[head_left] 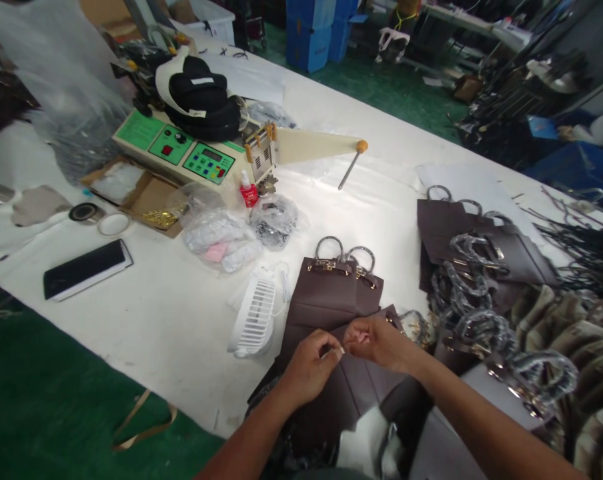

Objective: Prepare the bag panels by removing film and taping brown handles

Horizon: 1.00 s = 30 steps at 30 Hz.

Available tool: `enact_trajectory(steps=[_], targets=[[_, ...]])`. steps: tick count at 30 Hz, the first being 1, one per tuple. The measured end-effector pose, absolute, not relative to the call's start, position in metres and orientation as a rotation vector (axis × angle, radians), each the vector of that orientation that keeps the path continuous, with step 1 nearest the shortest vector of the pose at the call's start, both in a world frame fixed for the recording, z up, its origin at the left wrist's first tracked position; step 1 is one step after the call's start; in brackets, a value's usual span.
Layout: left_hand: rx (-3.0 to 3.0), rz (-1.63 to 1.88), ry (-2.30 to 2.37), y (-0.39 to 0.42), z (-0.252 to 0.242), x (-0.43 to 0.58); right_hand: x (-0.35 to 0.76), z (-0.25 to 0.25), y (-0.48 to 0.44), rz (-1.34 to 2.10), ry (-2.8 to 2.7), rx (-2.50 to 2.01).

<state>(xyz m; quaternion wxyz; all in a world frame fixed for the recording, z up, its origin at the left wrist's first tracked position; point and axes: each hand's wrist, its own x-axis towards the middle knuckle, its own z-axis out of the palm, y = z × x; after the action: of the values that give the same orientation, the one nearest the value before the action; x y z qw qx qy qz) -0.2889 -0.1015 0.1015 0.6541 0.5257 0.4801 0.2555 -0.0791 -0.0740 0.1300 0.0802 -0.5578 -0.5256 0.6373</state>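
Note:
Both hands meet over dark brown leather bag pieces [321, 300] at the lower middle of the head view. My left hand [311, 363] is closed, thumb and forefinger pinching a tiny whitish bit whose nature I cannot make out. Close beside it on the right, my right hand [379, 341] has its fingers curled; what they hold, if anything, is hidden. Under the hands lies another brown piece [366, 383]. Round handles [330, 248] in clear wrap and gold-coloured fittings top the pieces just beyond.
A white fan [255, 317] stands left of the hands. Farther back are a machine [181, 150], a red bottle [249, 192], plastic bags [221, 237] and an open carton [169, 225]. A dark notebook [87, 269] lies left. More brown bags [481, 243] pile up at right.

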Motion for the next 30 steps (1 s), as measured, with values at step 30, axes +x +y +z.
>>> enact_trajectory(steps=[30], targets=[[0.319, 0.575, 1.083, -0.115, 0.014, -0.286, -0.106, 0.052, 0.048, 1.099, -1.803, -1.964]])
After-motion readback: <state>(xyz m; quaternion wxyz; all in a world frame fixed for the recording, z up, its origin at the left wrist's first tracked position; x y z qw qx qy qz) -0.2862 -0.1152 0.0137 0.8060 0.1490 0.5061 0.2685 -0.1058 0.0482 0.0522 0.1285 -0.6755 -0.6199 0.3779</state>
